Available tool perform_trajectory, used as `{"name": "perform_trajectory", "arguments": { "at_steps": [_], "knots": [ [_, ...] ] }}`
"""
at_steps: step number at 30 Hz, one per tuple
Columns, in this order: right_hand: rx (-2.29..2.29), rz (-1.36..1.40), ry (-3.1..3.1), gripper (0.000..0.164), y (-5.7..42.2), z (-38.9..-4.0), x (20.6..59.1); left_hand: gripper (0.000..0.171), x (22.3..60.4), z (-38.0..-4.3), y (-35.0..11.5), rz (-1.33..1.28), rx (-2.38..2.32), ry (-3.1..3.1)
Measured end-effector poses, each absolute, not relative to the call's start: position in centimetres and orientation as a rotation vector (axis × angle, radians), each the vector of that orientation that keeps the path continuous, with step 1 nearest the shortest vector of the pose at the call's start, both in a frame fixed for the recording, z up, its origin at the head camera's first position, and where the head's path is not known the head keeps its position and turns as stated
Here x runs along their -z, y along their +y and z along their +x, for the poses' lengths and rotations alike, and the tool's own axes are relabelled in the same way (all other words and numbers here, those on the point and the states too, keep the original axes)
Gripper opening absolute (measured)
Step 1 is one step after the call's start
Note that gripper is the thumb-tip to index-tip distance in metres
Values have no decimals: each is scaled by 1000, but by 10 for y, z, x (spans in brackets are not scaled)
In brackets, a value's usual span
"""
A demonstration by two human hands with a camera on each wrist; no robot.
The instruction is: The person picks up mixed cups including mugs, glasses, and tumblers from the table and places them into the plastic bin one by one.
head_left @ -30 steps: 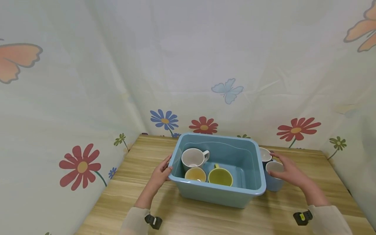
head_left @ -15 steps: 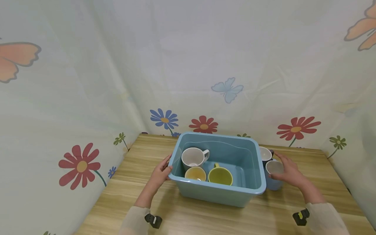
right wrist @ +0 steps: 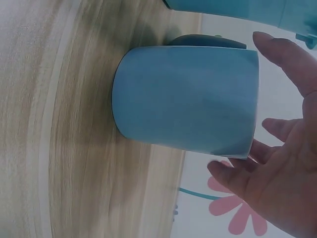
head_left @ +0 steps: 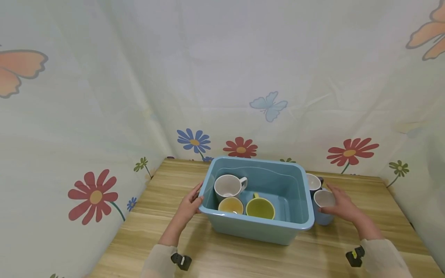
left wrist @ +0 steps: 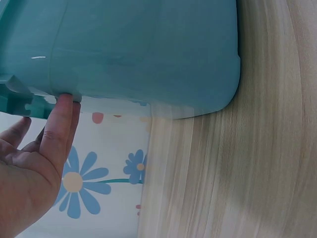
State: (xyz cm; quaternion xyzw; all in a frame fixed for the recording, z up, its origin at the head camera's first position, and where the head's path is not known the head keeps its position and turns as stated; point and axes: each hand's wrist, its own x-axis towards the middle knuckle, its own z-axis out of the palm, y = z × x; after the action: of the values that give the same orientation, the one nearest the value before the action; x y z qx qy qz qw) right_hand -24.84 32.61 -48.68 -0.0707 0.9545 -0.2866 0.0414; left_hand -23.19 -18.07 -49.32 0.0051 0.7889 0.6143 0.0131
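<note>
At the left end of the blue tub [head_left: 250, 229], my left hand [head_left: 190, 200] grips the rim, thumb on top. Two fingertips of it touch the tub's outer wall in the left wrist view. Inside the tub stand a white mug [head_left: 227, 186], a cup with a yellow inside [head_left: 231, 205] and a green mug [head_left: 260, 208]. My right hand [head_left: 342, 202] surrounds the rim of a light-blue mug [right wrist: 188, 99] just right of the tub. Its fingers are spread, with the thumb on the near side; firm contact cannot be told.
A dark mug with a white inside [head_left: 313, 182] stands behind the light-blue mug, close against the tub. All of this is on a wood-grain table [head_left: 163, 185]. A flower-printed curtain [head_left: 222, 96] rises behind the table's back edge.
My right hand has shifted slightly right, its fingers drawing back from the dark mug's handle and its thumb moving toward the light-blue mug's near rim. My left hand and the tub look unchanged.
</note>
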Motion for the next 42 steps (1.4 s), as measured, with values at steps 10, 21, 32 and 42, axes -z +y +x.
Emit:
{"name": "perform_trajectory", "arguments": {
  "at_steps": [10, 21, 32, 42],
  "knots": [
    [883, -178, 2834, 103, 329, -252, 487, 60, 492, -231, -182, 35, -1897, 2465],
    [827, -208, 2836, 91, 330, -256, 484, 60, 494, -232, -181, 11, -1915, 2454],
    [709, -216, 2847, 85, 327, -262, 477, 60, 493, -231, -181, 32, -1907, 2447],
    [690, -219, 2859, 82, 326, -263, 473, 60, 493, -233, -182, 41, -1911, 2459]
  ]
}}
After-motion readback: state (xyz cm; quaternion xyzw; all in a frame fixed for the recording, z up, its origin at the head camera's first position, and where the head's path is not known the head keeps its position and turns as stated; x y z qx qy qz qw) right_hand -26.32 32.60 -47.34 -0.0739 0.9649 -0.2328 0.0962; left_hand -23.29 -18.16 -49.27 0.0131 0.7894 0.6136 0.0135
